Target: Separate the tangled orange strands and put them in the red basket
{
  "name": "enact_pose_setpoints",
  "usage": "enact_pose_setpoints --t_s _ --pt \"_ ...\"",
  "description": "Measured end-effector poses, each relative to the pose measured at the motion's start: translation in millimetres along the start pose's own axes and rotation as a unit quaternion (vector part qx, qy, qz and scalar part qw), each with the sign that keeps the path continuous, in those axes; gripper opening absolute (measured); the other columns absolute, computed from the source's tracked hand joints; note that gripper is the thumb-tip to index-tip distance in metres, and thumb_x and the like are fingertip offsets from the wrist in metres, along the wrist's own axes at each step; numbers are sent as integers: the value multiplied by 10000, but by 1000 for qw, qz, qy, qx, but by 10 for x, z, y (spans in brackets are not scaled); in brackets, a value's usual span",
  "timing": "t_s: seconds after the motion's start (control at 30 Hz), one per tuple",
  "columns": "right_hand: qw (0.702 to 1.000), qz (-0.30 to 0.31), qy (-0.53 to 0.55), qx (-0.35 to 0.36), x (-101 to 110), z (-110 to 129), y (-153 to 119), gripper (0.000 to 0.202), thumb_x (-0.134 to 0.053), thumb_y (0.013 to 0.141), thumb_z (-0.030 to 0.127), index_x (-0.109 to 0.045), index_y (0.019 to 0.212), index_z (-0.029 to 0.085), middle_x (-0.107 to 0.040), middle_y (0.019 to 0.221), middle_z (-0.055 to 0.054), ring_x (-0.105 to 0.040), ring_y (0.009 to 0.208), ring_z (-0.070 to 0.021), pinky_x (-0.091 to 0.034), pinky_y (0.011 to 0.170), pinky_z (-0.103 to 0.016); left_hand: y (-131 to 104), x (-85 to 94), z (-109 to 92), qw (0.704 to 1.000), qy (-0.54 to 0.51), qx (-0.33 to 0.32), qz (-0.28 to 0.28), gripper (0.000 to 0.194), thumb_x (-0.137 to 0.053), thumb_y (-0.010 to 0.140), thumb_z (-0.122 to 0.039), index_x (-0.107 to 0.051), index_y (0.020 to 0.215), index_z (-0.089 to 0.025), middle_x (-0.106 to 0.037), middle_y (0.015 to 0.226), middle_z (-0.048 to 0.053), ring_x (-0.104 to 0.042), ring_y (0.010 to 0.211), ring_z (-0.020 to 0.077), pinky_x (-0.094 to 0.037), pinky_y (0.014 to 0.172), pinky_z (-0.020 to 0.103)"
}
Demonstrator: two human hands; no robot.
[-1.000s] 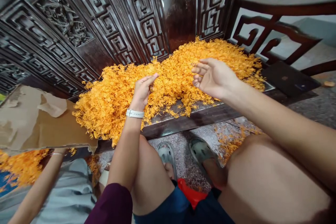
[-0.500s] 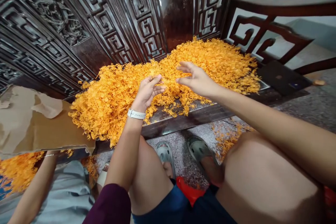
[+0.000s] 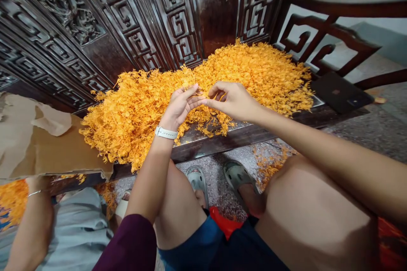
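A large heap of small orange plastic-looking flower pieces (image 3: 260, 67) covers the seat of a dark wooden bench. Over the front of the heap, my left hand (image 3: 182, 103), with a white band on its wrist, has thumb and index finger pinched together, the other fingers stretched to the right. My right hand (image 3: 233, 100) comes in from the right with its fingers curled and its thumb near the left fingertips. Whatever lies between the fingertips is too small to make out against the orange pieces behind.
The carved bench back (image 3: 178, 17) rises behind the heap. At the right end lies a dark flat tablet-like device (image 3: 338, 91) by the armrest (image 3: 337, 29). A torn cardboard sheet (image 3: 63, 148) is at left, above another person's arm (image 3: 36, 220). Orange pieces (image 3: 273, 163) litter the floor.
My right hand has moved left and down to my left hand's fingertips, its spread fingers now curled in. The other person's arm at lower left has shifted left.
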State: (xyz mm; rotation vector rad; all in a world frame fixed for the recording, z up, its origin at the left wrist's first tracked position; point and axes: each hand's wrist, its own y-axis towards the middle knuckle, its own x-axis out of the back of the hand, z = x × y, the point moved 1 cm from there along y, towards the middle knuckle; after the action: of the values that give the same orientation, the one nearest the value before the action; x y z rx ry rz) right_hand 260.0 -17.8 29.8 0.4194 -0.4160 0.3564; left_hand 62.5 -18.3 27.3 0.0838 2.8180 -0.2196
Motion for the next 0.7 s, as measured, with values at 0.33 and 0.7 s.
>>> enact_pose_setpoints --t_s 0.33,0.7 --pt "963 253 -25 94 -69 464 -104 337 -604 1018 386 -624 747 188 -576 672 0 -479 632 -132 -363 656 -302 90 12 102 997 10 -47 -65 137 -814 824 -144 -678 812 -143 -664 723 -8 -611 597 63 -491 601 188" --pt "887 63 446 -104 2 569 -47 382 -651 930 591 -684 997 216 -611 707 -6 -508 608 -143 -490 627 -296 145 371 -50 988 64 -91 -111 120 -820 871 -292 -783 936 -199 -605 731 -8 -501 573 55 -393 526 192"
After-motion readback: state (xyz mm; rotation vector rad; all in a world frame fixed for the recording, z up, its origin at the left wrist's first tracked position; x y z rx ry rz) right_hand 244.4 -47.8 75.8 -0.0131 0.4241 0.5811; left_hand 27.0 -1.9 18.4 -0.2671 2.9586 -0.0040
